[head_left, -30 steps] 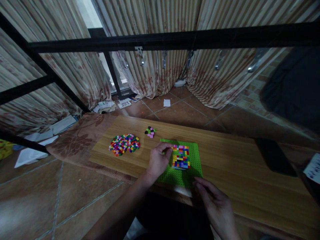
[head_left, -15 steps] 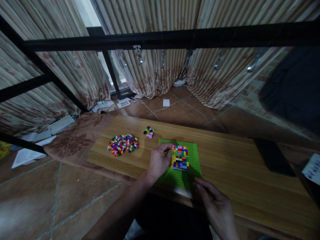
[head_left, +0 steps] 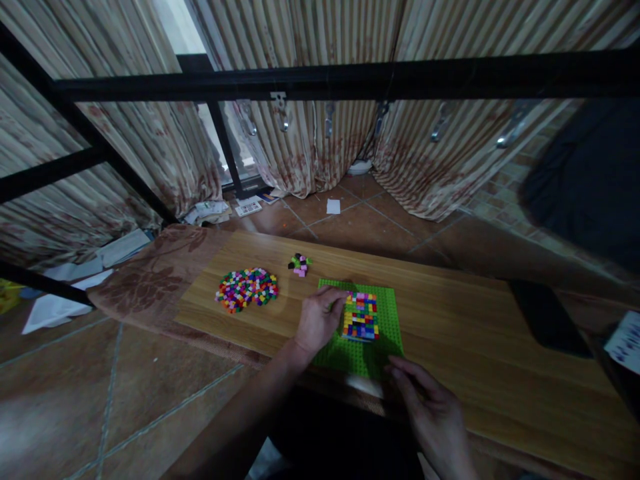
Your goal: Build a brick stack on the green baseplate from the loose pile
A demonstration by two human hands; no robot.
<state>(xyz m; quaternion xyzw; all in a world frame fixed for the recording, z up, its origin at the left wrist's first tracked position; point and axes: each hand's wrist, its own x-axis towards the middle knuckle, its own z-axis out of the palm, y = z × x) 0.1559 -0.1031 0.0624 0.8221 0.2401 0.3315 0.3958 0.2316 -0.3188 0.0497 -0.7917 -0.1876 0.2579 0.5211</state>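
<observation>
A green studded baseplate (head_left: 387, 327) lies on the wooden board in front of me. On it stands a block of small multicoloured toy bricks (head_left: 361, 317), set in rows. My left hand (head_left: 320, 320) is over the plate's left part, thumb and forefinger pinched at the block's upper left corner; whatever is between the fingertips is hidden. At the plate's near right corner, my right hand (head_left: 433, 407) has thumb and forefinger closed on the edge.
A wide pile of mixed bricks (head_left: 247, 290) lies to the left on the wooden board (head_left: 465, 327). Behind the plate sits a small heap of pink, black and green bricks (head_left: 300, 265). A dark flat object (head_left: 547, 317) rests at the right end. A black metal bar (head_left: 320, 81) crosses beyond.
The view has shifted very slightly. Both hands keep nearly the same places, the left still pinching at the block's upper left corner and the right at the plate's near corner.
</observation>
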